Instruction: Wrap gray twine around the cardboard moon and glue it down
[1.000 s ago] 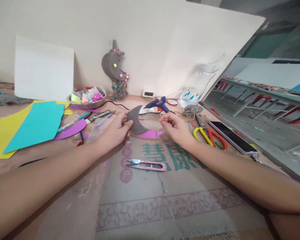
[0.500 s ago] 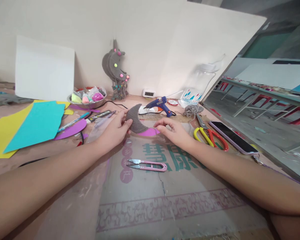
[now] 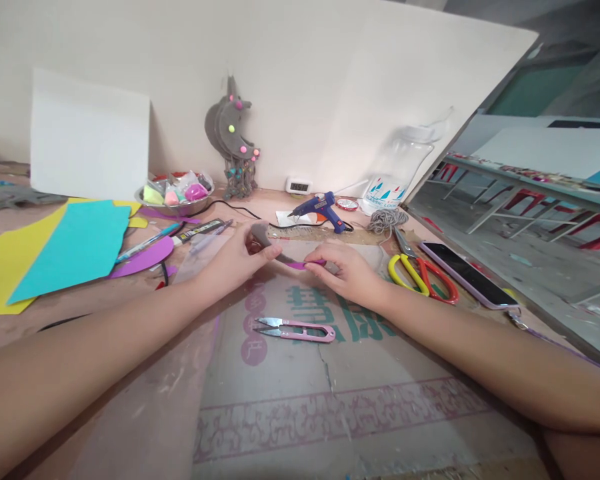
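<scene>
My left hand (image 3: 240, 259) grips one end of a grey yarn-wrapped crescent (image 3: 261, 235), which is tilted so that only a narrow part of it shows. At its other end a purple piece (image 3: 298, 265) sticks out, pinched between the thumb and fingers of my right hand (image 3: 343, 268). Pink thread snips (image 3: 296, 331) lie on the printed plastic sheet (image 3: 280, 380) in front of both hands. Just behind the crescent, a blue glue gun (image 3: 325, 208) rests on the table.
At right lie red-and-yellow-handled scissors (image 3: 423, 277), a phone (image 3: 469, 273) and grey yarn (image 3: 386, 222). Left are cyan foam (image 3: 75, 250), yellow foam (image 3: 3, 267) and a bowl of clay (image 3: 175, 208). A decorated crescent (image 3: 234, 130) hangs against the wall; a bottle (image 3: 395, 173) stands at back right.
The crescent has turned from facing me to nearly edge-on. My right hand has moved slightly left and closed on the purple piece.
</scene>
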Demonstrator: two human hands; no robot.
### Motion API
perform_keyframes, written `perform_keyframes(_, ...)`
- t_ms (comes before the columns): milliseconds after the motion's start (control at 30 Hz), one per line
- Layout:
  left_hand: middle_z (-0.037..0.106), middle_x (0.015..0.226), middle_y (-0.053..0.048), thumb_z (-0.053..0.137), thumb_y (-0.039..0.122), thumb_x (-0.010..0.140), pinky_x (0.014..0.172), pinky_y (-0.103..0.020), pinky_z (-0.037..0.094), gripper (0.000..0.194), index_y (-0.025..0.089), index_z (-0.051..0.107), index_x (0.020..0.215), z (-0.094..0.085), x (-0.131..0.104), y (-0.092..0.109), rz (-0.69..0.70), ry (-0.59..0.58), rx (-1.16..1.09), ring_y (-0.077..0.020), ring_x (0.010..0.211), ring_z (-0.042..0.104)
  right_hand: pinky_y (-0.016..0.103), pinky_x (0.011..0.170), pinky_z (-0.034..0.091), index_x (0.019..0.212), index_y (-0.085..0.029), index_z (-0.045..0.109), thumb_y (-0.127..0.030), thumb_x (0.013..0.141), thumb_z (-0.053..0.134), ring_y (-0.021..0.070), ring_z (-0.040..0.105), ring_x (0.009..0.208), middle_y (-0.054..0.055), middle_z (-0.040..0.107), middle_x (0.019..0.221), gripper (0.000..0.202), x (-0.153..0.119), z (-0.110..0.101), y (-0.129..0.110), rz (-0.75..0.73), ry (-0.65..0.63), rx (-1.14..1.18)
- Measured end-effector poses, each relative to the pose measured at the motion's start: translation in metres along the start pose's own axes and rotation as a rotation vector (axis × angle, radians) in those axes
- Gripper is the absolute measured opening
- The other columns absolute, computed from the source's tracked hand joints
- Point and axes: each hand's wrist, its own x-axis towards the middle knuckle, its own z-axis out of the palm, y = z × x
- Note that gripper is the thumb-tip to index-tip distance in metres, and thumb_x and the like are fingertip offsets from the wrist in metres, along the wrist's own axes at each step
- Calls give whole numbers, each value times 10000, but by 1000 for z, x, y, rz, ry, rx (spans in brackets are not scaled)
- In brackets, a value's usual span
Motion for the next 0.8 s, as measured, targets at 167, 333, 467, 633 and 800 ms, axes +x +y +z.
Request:
perform_keyframes(167, 552, 811, -20, 540, 416, 767, 582, -248, 408, 331, 209, 488, 1020, 1, -2, 4, -8, -2, 31, -161, 735, 539, 306, 693, 391, 797, -197, 598, -341, 838, 516, 163, 517, 712, 36, 609, 728, 171, -1, 1, 0, 7, -7, -8)
perform_keyframes(333, 527, 768, 3, 517, 391, 783, 597, -247, 392, 213, 198, 491, 868, 0, -1, 1, 26, 49, 73, -137, 690, 507, 289, 685, 384, 789, -189, 584, -301, 858, 479, 150, 506, 696, 30, 594, 712, 168, -1, 0, -1, 17, 13, -11)
perform_keyframes(467, 564, 810, 2, 510, 359, 789, 580, -244, 393, 187, 206, 494, 894, 0, -1, 2, 8, 40, 50, -139, 698, 533, 290, 677, 380, 789, -187, 574, -263, 867, 438, 149, 496, 681, 28, 580, 695, 174, 0, -1, -3, 19, -10, -28)
perform_keyframes(633, 570, 824, -6, 513, 396, 783, 553, -240, 392, 211, 213, 494, 885, 0, -2, 3, 2, 19, 17, -143, 703, 540, 289, 677, 381, 802, -193, 581, -254, 860, 451, 149, 499, 687, 27, 588, 702, 155, 0, -1, -2, -23, -14, -29)
perform_keyframes(800, 553, 738, 4, 505, 389, 788, 508, -235, 390, 194, 211, 480, 861, 0, -2, 0, -13, 8, -7, -132, 624, 529, 321, 721, 393, 884, -212, 586, -260, 853, 479, 168, 514, 731, 33, 604, 751, 121, -1, -2, -3, -42, 58, -66)
